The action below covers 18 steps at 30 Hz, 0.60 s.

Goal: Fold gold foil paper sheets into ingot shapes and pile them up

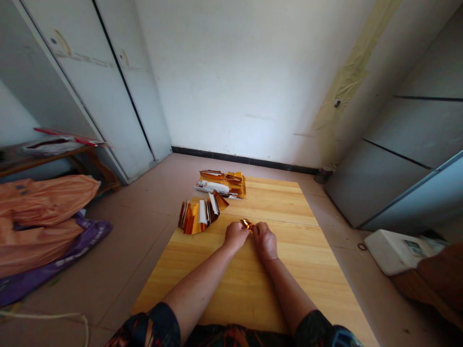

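My left hand (235, 235) and my right hand (265, 239) meet over the middle of a light wooden table (307, 250). Both are closed, pinching a small piece of gold foil paper (248, 224) between the fingertips. A fanned stack of gold foil sheets (198, 215) lies just beyond my left hand, overhanging the table's left edge. Farther back sits a second pile of gold and white sheets (222, 184) at the table's far left corner.
Orange and purple bags (43, 217) lie on the floor to the left, below a low wooden bench (47, 153). A white scale-like box (398, 250) sits on the floor at right. White cabinet doors (108, 96) stand at the back left.
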Tool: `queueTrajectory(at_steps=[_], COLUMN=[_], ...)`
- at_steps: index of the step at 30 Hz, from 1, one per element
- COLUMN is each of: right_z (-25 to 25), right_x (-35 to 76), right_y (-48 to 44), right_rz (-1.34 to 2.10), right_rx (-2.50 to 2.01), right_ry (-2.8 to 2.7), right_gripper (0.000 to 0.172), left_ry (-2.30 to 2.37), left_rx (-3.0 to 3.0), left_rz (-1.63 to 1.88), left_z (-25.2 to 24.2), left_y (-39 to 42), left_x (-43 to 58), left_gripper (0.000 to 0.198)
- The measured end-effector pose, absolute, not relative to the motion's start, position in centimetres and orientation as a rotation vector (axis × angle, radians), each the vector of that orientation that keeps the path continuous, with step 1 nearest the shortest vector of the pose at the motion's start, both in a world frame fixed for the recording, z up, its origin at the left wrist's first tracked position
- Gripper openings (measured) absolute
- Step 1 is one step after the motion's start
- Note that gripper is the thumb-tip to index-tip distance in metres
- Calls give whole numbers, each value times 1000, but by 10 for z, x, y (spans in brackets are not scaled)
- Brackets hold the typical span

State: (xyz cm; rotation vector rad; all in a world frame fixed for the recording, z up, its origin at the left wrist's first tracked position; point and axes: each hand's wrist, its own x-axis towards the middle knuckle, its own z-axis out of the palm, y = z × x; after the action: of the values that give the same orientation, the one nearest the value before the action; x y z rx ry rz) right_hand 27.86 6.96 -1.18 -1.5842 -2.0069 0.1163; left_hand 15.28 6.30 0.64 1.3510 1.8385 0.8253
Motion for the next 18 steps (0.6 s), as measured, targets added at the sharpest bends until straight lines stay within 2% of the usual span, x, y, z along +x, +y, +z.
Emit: queueTrajectory(at_steps=[18], right_z=[-8], right_x=[287], right_y=[69], right_rz=[172], right_rx=[-1479], right_ry=[-1986], right_gripper=[27], left_ry=[1708], left_rx=[1207], left_rz=[884], left_z=[13], left_y=[60], left_x=[144], left_gripper=[18])
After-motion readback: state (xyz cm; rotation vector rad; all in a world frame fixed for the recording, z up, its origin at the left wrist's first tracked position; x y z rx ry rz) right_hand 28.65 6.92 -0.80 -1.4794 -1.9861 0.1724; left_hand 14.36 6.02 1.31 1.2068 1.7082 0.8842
